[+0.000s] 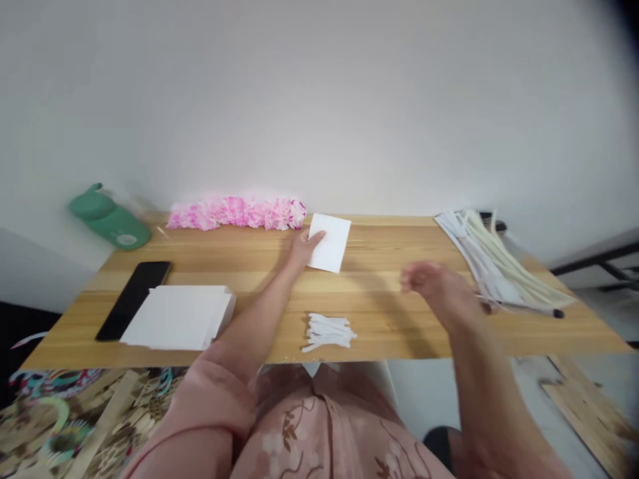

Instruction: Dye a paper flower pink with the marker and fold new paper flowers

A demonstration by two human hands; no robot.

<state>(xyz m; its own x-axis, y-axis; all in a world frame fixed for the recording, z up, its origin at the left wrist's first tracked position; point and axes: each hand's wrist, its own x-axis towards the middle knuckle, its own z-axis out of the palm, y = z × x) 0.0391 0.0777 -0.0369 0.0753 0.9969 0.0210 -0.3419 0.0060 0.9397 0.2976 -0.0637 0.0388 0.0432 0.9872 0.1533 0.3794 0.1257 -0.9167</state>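
My left hand (304,247) reaches across the wooden table (389,319) and rests its fingers on the left edge of a white sheet of paper (330,242) lying flat near the back. My right hand (439,289) hovers above the table's right half, blurred by motion, with nothing visible in it. A small bundle of white strips (327,331) lies near the front edge between my arms. A stack of white paper (180,317) sits at the front left.
A row of pink-and-white ruffled paper flowers (237,212) lies along the back wall. A green bottle (108,219) lies at the back left, a black phone (134,298) beside the stack. A pile of pale sticks and papers (499,263) fills the right end.
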